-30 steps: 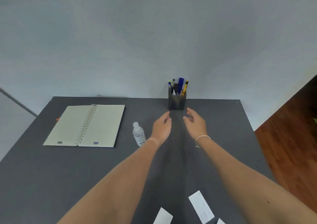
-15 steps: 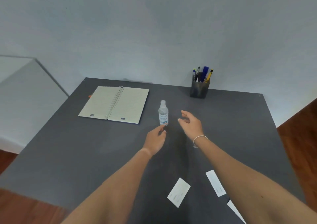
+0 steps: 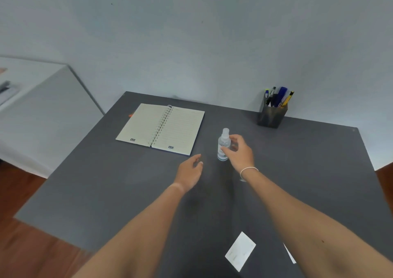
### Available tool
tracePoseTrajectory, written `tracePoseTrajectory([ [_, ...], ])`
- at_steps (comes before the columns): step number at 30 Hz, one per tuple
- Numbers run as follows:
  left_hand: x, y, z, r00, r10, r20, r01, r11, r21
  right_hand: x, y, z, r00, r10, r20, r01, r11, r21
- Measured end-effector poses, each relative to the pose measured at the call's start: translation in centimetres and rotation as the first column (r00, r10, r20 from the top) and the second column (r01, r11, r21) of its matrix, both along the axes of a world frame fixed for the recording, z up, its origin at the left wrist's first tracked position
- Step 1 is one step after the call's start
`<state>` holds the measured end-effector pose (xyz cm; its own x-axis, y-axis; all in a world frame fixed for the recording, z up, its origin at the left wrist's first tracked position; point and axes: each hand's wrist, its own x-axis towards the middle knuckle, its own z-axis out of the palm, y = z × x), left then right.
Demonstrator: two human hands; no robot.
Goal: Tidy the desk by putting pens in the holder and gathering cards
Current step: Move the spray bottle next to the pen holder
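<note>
Right hand (image 3: 240,153) curled open around bottle (image 3: 223,144), grip unclear; left hand (image 3: 189,174) loosely spread

The right hand (image 3: 241,153) curls around a small clear plastic bottle (image 3: 223,144) standing on the dark grey desk (image 3: 106,182). The left hand (image 3: 188,174) hovers open. Pens (image 3: 277,96) fill the dark square holder (image 3: 271,116). A white card (image 3: 240,251) lies near.

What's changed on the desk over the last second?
Both hands drew back from the pen holder. The right hand swung left to the spray bottle, its fingers now curled around it, not clearly gripping. The left hand hangs open, empty. Unmoved: bottle, holder, notebook, cards.
</note>
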<state>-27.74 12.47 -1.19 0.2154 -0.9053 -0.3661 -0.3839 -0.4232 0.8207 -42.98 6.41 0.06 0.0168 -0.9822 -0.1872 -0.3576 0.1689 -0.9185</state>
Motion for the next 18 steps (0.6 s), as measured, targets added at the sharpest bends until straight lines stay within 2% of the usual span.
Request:
tracePoseTrajectory([
  [5, -1.0, -1.8, -0.3, 0.998, -0.059, 0.026, 0.059, 0.998, 0.000, -0.3, -0.7, -0.1, 1.000, 0.000, -0.001, 0.000, 1.000, 0.003],
  [11, -2.7, -4.1, -0.9, 0.980, -0.165, 0.114, 0.167, 0.986, -0.009, -2.3, -2.1, 0.6, 0.995, -0.087, 0.049, 0.087, 0.996, 0.013],
  [15, -4.7, -5.7, -1.4, 0.949, -0.247, 0.197, 0.258, 0.966, -0.033, -5.7, -3.6, 1.4, 0.989, -0.146, 0.025, 0.146, 0.989, 0.006],
  [18, -6.6, -7.0, -2.0, 0.893, -0.345, 0.288, 0.379, 0.923, -0.071, -8.7, -4.6, 1.7, 0.979, -0.206, 0.006, 0.205, 0.979, 0.008],
])
